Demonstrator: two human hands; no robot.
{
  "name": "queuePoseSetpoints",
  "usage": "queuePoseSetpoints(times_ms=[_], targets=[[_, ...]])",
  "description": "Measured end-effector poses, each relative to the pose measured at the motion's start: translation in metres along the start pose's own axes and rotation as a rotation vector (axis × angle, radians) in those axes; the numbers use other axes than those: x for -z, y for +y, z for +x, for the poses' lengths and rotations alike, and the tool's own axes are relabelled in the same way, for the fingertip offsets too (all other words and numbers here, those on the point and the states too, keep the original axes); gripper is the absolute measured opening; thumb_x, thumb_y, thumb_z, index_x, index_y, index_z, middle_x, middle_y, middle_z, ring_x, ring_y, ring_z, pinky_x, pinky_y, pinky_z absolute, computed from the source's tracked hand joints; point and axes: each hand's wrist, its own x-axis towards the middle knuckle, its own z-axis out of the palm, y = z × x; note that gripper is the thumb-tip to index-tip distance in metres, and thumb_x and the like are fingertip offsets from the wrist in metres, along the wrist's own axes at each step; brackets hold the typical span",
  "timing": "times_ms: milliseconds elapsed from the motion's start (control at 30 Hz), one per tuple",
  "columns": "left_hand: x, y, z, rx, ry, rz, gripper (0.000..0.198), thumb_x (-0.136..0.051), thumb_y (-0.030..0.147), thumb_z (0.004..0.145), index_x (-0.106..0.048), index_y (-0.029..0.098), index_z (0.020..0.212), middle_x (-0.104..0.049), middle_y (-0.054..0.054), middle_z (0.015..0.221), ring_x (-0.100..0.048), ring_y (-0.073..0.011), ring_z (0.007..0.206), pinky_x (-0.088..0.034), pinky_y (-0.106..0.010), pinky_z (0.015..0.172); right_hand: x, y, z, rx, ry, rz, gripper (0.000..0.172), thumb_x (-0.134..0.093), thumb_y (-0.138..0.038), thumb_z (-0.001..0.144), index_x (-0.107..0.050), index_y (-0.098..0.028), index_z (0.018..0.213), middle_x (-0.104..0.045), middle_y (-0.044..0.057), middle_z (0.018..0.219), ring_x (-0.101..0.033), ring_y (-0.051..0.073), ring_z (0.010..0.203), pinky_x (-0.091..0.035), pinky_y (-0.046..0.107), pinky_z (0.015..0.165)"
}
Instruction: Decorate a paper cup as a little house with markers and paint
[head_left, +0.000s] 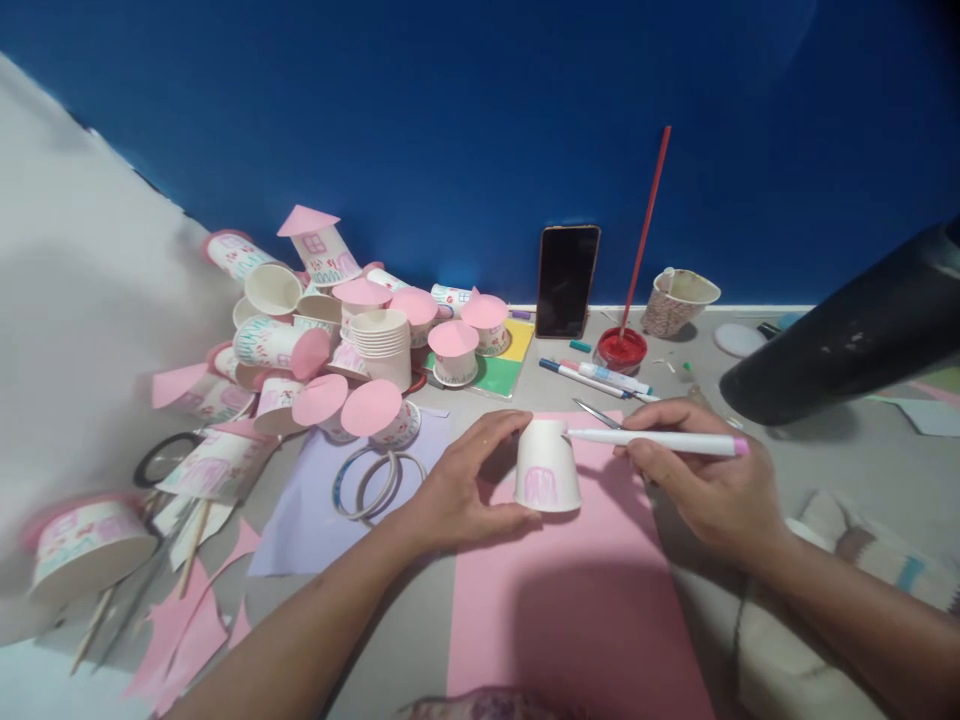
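Observation:
An upside-down white paper cup (547,465) with a pink door drawn on its side stands on a pink paper sheet (577,600). My left hand (469,485) wraps round the cup's left side, thumb and fingers closed on it. My right hand (709,480) pinches a white marker with a pink end (656,441), held level, its tip touching the cup's upper right side.
A heap of decorated paper cups with pink round tops (330,330) fills the back left. Tape rings (371,480) lie on lilac paper. A phone (566,280) leans on the blue wall, beside a red paint lid with a stick (621,350), pens (592,378), scissors (596,412). A black object (847,340) juts in from the right.

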Motion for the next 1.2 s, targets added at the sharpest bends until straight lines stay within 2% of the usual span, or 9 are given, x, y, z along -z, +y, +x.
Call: queuePoseSetpoints(times_ms=[133, 333, 633, 1000, 1200], targets=[[-0.003, 0.001, -0.001, 0.058, 0.007, -0.06, 0.093, -0.097, 0.025, 0.07, -0.052, 0.028, 0.151, -0.059, -0.013, 0.153, -0.06, -0.034, 0.141, -0.05, -0.047, 0.121, -0.001, -0.008, -0.002, 0.092, 0.027, -0.072, 0.002, -0.075, -0.027, 0.089, -0.077, -0.027, 0.089, -0.08, -0.002, 0.079, -0.073, 0.015, 0.065, -0.057, 0.023, 0.061], [-0.005, 0.002, -0.001, 0.055, 0.003, -0.067, 0.093, -0.098, 0.025, 0.07, -0.053, 0.027, 0.151, -0.06, -0.014, 0.151, -0.061, -0.0332, 0.14, -0.052, -0.046, 0.119, -0.001, -0.017, 0.001, 0.157, -0.004, -0.107, 0.007, -0.071, -0.021, 0.089, -0.074, -0.027, 0.086, -0.08, -0.003, 0.076, -0.074, 0.015, 0.061, -0.057, 0.022, 0.056], [-0.006, 0.0, -0.002, 0.021, 0.0, -0.052, 0.096, -0.1, 0.028, 0.07, -0.052, 0.03, 0.153, -0.06, -0.013, 0.152, -0.06, -0.0337, 0.142, -0.051, -0.047, 0.122, -0.003, -0.018, 0.001, 0.241, -0.034, -0.126, 0.008, -0.071, -0.019, 0.091, -0.073, -0.027, 0.09, -0.08, -0.003, 0.078, -0.074, 0.015, 0.062, -0.058, 0.022, 0.058], [-0.006, -0.001, -0.002, 0.062, -0.001, -0.064, 0.096, -0.1, 0.033, 0.07, -0.054, 0.028, 0.153, -0.06, -0.016, 0.153, -0.06, -0.0373, 0.143, -0.049, -0.053, 0.123, -0.002, -0.016, 0.0, 0.218, -0.042, -0.133, 0.008, -0.07, -0.019, 0.091, -0.073, -0.026, 0.089, -0.08, -0.002, 0.078, -0.074, 0.016, 0.063, -0.058, 0.024, 0.058], [-0.005, 0.0, -0.001, 0.1, -0.018, -0.116, 0.093, -0.099, 0.03, 0.07, -0.055, 0.028, 0.152, -0.059, -0.016, 0.154, -0.059, -0.0378, 0.143, -0.052, -0.051, 0.12, -0.001, -0.019, 0.001, 0.169, -0.044, -0.147, 0.007, -0.07, -0.022, 0.09, -0.072, -0.027, 0.085, -0.079, 0.0, 0.075, -0.073, 0.019, 0.062, -0.058, 0.028, 0.058]])
